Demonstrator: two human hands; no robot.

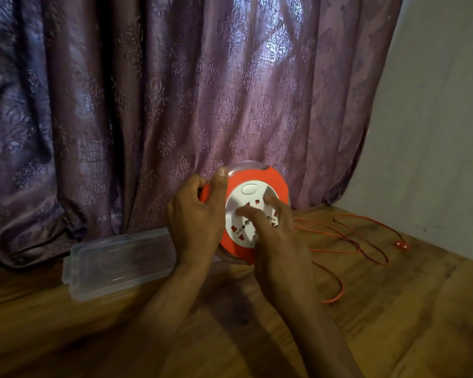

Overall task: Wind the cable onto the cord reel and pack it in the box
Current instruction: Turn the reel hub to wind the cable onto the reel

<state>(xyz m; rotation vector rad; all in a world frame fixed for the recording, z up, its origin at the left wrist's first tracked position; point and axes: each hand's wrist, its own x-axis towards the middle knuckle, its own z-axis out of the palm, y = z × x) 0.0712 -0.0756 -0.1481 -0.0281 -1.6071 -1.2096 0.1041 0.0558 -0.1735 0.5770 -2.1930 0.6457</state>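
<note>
An orange cord reel (277,186) with a white socket face and clear rims is held tilted above the wooden table. My left hand (195,216) grips its left edge, thumb up along the rim. My right hand (273,236) rests on the white socket face, its fingers blurred. A thin orange cable (347,241) runs out from the reel and lies in loose loops on the table to the right, ending in a red plug (402,245). A clear plastic box (120,261) lies on the table left of the reel.
A purple patterned curtain (148,105) hangs close behind the reel and box. A pale wall (434,132) borders the wooden table (393,309) at the right.
</note>
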